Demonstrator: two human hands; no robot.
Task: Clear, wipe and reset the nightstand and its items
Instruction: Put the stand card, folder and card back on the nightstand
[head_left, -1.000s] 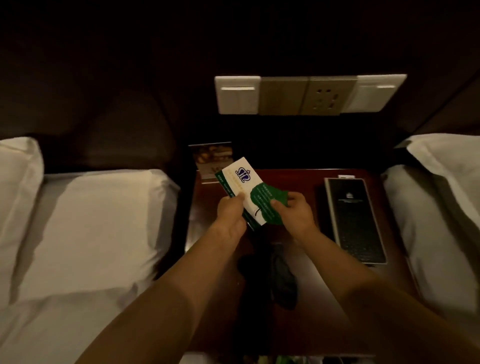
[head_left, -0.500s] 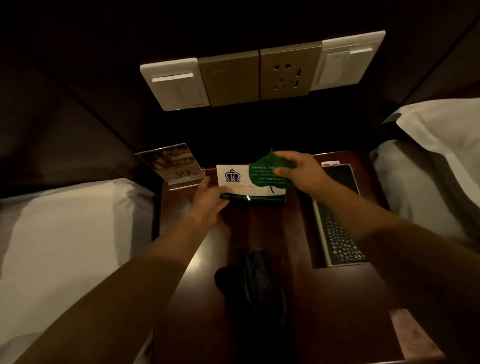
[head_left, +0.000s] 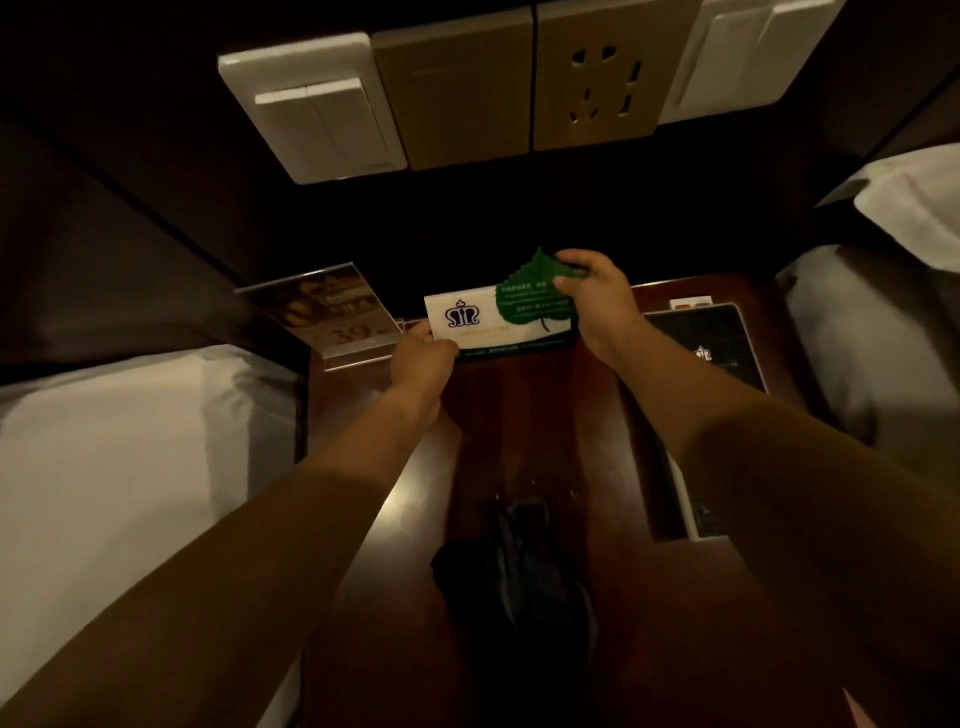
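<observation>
Both bare forearms extend forward, converging slightly. Left hand (head_left: 422, 357): fingers curled, thumb on top, pinching a flat edge (palm turned inward). Right hand (head_left: 597, 301): wrist raised, thumb and forefinger closed in a pinch beyond the knuckles.

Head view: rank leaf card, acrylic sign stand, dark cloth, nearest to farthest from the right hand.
From the right hand:
1. Leaf card, pinched in its fingers, at the nightstand's back.
2. Acrylic sign stand, back left corner, past the left hand.
3. Dark cloth, front centre of the nightstand.
</observation>
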